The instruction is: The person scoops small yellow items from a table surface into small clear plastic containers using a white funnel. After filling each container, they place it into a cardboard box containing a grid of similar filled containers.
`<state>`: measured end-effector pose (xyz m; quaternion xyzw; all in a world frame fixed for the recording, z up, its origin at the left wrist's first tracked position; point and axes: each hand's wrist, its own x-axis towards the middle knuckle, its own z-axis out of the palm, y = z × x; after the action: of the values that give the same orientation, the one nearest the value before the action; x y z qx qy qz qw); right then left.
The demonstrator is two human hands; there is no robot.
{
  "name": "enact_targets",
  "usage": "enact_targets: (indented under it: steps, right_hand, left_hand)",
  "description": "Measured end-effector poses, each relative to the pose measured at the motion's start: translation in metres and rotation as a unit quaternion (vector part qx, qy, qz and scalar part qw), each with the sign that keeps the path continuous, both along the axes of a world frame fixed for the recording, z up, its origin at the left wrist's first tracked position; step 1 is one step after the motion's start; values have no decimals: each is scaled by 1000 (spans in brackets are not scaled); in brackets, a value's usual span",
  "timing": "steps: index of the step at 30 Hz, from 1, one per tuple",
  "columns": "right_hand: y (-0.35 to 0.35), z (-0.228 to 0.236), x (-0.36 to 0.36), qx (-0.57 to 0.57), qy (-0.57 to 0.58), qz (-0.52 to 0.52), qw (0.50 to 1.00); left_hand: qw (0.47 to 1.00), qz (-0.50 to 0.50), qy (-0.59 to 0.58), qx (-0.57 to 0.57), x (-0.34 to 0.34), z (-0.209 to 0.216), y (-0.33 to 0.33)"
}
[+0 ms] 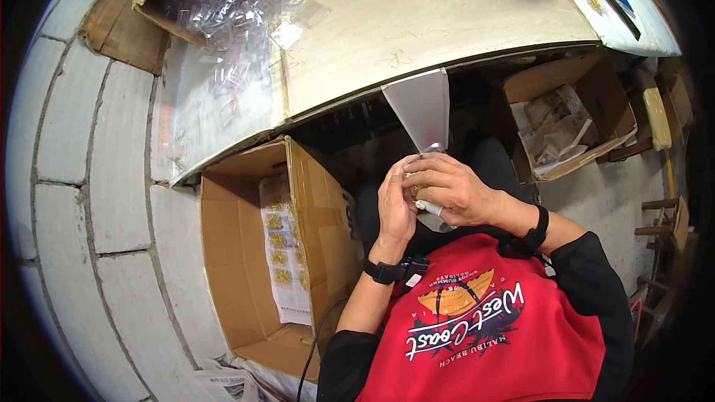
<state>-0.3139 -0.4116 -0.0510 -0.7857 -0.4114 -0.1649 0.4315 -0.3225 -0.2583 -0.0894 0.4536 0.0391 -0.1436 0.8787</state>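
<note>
In front of my red apron, both hands come together around a small gold-coloured thing [411,186]; fingers cover most of it, so its kind cannot be made out. My left hand [395,207] cups it from the left side with the fingers pointing up. From the right, my right hand [460,192] curls its fingers over the top, and one finger wears a white wrap [429,208]. Just beyond the fingertips is the narrow end of a pale tapering panel [421,108] that slopes down from the table edge.
A worktable [417,11] spans the far side, with a heap of clear plastic cases [231,26] on its left. An open cardboard box [237,253] at my left holds gold-coloured clusters on paper. Another box [614,115] with crumpled paper stands right; wooden stools [666,234] stand beyond.
</note>
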Motion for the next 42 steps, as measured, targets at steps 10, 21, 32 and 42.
enact_targets:
  steps: [10, 21, 32, 42]
  right_hand:
    - [-15, 10, 12, 86, 105, -124, 983]
    - [-23, -2, 6, 66, 221, -115, 966]
    - [79, 69, 25, -148, -24, 95, 984]
    - [149, 70, 19, -114, -29, 118, 986]
  left_hand:
    - [997, -48, 62, -11, -2, 20, 6]
    - [994, 43, 25, 98, 10, 88, 96]
    - [985, 92, 69, 126, -17, 93, 133]
    - [972, 184, 73, 125, -25, 105, 177]
